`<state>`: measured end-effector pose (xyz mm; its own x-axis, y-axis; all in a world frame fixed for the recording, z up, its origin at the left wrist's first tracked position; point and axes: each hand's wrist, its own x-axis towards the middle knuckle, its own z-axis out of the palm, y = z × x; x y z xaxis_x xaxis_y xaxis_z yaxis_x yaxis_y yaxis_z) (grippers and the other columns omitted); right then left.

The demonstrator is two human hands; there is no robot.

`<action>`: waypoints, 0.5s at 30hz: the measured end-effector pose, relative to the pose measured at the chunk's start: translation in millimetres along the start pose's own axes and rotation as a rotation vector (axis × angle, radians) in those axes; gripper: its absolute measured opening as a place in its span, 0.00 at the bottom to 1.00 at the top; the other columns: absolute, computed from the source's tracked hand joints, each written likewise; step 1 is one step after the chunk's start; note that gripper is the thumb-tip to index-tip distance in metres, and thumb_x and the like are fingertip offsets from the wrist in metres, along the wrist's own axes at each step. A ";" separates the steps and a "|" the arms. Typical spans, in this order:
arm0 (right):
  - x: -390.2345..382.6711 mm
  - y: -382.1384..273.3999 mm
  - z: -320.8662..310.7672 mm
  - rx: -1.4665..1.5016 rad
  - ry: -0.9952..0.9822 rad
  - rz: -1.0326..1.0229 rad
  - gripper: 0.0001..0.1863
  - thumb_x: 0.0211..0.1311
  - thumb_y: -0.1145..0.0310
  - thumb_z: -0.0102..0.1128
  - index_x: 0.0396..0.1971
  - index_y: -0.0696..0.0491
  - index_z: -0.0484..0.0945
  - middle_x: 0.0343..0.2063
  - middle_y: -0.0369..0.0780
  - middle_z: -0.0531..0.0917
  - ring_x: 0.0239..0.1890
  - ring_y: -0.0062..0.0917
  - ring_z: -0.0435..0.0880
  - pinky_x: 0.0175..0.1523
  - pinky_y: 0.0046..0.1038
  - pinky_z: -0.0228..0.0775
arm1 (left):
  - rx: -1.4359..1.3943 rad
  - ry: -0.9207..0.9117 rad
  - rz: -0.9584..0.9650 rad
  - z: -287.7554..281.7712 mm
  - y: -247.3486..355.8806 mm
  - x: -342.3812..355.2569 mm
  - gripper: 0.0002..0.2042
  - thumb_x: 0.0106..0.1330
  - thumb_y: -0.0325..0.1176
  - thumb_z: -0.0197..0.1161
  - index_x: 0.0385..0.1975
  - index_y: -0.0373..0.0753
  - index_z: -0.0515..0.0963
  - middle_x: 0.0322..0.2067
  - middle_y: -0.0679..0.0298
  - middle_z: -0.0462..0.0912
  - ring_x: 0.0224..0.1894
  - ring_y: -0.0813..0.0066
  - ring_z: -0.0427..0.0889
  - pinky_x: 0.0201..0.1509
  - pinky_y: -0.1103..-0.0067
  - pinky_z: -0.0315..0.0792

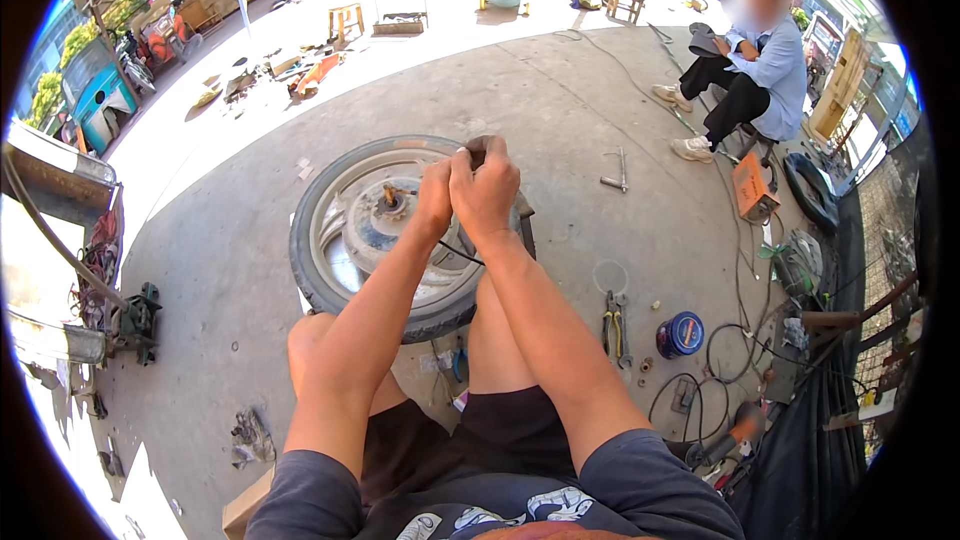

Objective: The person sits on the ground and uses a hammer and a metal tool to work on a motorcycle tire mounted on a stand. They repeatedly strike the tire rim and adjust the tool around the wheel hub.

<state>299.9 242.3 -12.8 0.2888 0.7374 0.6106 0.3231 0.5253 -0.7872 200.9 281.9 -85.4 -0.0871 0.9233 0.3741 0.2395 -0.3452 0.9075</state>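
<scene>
A hub-motor wheel [370, 238] with a black tyre and pale spoked rim lies flat before my knees. A brownish axle end [391, 197] sticks up from its hub. My left hand [435, 198] and my right hand [487, 188] meet over the right part of the wheel. Both have their fingers closed, pinched together. What they hold, if anything, is hidden by the fingers. A black cable [460, 254] shows below my hands, running between my forearms.
Right of my knee lie pliers [614, 330] and a blue-lidded jar [681, 335]. Farther off lies a T-shaped tool [618, 178]. A seated person [765, 70] is at the far right, near an orange box [754, 190]. Cables [740, 330] trail along the right; a vise-like fixture [140, 320] stands left.
</scene>
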 end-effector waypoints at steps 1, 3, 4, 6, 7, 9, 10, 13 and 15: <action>0.5 -1.7 -0.8 -0.001 0.000 0.000 0.09 0.58 0.71 0.61 0.33 0.61 0.78 0.25 0.48 0.86 0.28 0.41 0.87 0.38 0.38 0.78 | -0.195 0.053 -0.082 4.9 0.9 -2.7 0.12 0.64 0.40 0.63 0.39 0.37 0.80 0.40 0.49 0.86 0.44 0.43 0.82 0.44 0.61 0.74; 1.3 -2.2 0.1 0.005 0.006 -0.005 0.09 0.58 0.71 0.61 0.33 0.62 0.78 0.25 0.48 0.86 0.28 0.41 0.87 0.38 0.38 0.78 | -0.057 0.125 0.059 13.3 -7.8 -1.6 0.13 0.65 0.39 0.60 0.39 0.36 0.80 0.39 0.49 0.86 0.41 0.43 0.81 0.43 0.61 0.73; 0.4 -3.5 2.5 0.012 0.004 -0.007 0.09 0.58 0.71 0.61 0.33 0.62 0.78 0.26 0.48 0.86 0.28 0.41 0.87 0.38 0.38 0.78 | 0.016 0.165 0.128 15.3 -19.3 -0.4 0.13 0.66 0.39 0.58 0.39 0.36 0.80 0.39 0.49 0.86 0.40 0.44 0.81 0.42 0.60 0.73; -2.8 -9.4 7.2 0.022 -0.006 -0.006 0.09 0.58 0.71 0.61 0.33 0.62 0.78 0.26 0.48 0.86 0.29 0.41 0.87 0.38 0.38 0.78 | 0.169 0.251 0.267 12.7 -38.5 1.3 0.14 0.68 0.39 0.55 0.40 0.35 0.80 0.38 0.49 0.85 0.38 0.44 0.80 0.41 0.60 0.72; -2.5 -7.3 5.2 0.014 0.000 -0.002 0.09 0.58 0.71 0.61 0.33 0.62 0.78 0.26 0.48 0.86 0.29 0.41 0.87 0.38 0.38 0.78 | 0.262 0.253 0.344 13.8 -35.9 1.2 0.13 0.67 0.38 0.55 0.40 0.34 0.80 0.38 0.49 0.85 0.37 0.44 0.80 0.40 0.60 0.72; -2.7 -2.3 4.0 0.001 0.001 -0.013 0.09 0.58 0.71 0.61 0.33 0.62 0.78 0.25 0.48 0.86 0.29 0.41 0.87 0.38 0.38 0.78 | 0.474 0.247 0.504 6.4 -31.3 0.5 0.12 0.66 0.37 0.55 0.39 0.34 0.80 0.36 0.49 0.85 0.34 0.44 0.80 0.38 0.61 0.72; -3.1 -0.8 3.9 -0.003 0.001 -0.020 0.09 0.58 0.71 0.61 0.33 0.62 0.78 0.25 0.48 0.86 0.29 0.41 0.87 0.38 0.38 0.78 | 0.595 0.231 0.588 -0.9 -26.5 -0.2 0.12 0.65 0.36 0.56 0.39 0.35 0.79 0.35 0.49 0.85 0.32 0.44 0.80 0.37 0.61 0.71; -4.9 1.2 6.7 -0.011 0.000 -0.028 0.09 0.58 0.71 0.61 0.33 0.62 0.78 0.25 0.48 0.86 0.28 0.41 0.87 0.38 0.38 0.78 | 0.262 -0.025 0.310 -13.2 -21.8 6.2 0.11 0.65 0.35 0.56 0.39 0.33 0.78 0.32 0.49 0.83 0.31 0.47 0.79 0.36 0.62 0.70; -6.8 -4.0 9.0 0.036 -0.016 0.004 0.08 0.59 0.71 0.62 0.32 0.60 0.77 0.25 0.48 0.84 0.29 0.45 0.85 0.37 0.42 0.75 | 0.200 -0.031 0.307 -19.0 -26.0 5.7 0.12 0.67 0.35 0.55 0.40 0.33 0.78 0.32 0.48 0.83 0.31 0.48 0.79 0.36 0.62 0.71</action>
<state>288.5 239.0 -14.6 0.2759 0.7460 0.6062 0.2893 0.5369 -0.7925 175.8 293.0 -103.3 0.0474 0.7874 0.6147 0.4347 -0.5703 0.6970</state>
